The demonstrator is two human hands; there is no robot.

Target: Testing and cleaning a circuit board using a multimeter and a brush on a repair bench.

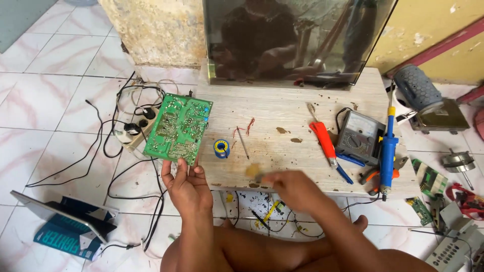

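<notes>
While the left hand pinches the green circuit board by its lower edge, it looks light, stiff, fragile; edges suit gripping. Right hand is blurred, grip unclear.

the green circuit board in the left hand looked matt, speckled with dull metal solder dots. the low table was pale wood-grain, worn and stained. the floor tiles were glossy and marbled pink. the solder pump was smooth blue plastic, the screwdriver handle shiny red plastic. the dark panel mirrored the room.
</notes>
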